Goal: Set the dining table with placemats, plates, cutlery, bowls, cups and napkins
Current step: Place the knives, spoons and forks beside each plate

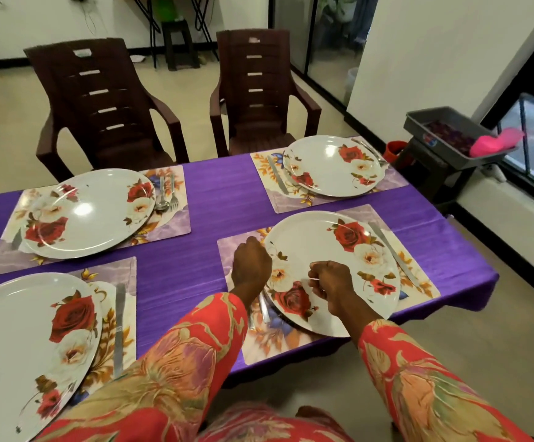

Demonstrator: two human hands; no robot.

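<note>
At the near-right placemat (pixel 329 342), left hand (pixel 250 266) fisted over half-hidden cutlery (pixel 264 309), grasp unclear, right hand (pixel 332 285) curled above plate (pixel 332 269), contents unclear

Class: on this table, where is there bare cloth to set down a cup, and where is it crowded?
Free: the purple strip down the middle between the left and right mats, and the narrow band between the two right mats. Crowded: the near right mat, filled by plate, knife and both hands, left, right.

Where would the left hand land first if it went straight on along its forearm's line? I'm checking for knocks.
Probably the near-right plate: the left hand sits at its left rim, aimed across the table. Height is unclear; it may pass above.
</note>
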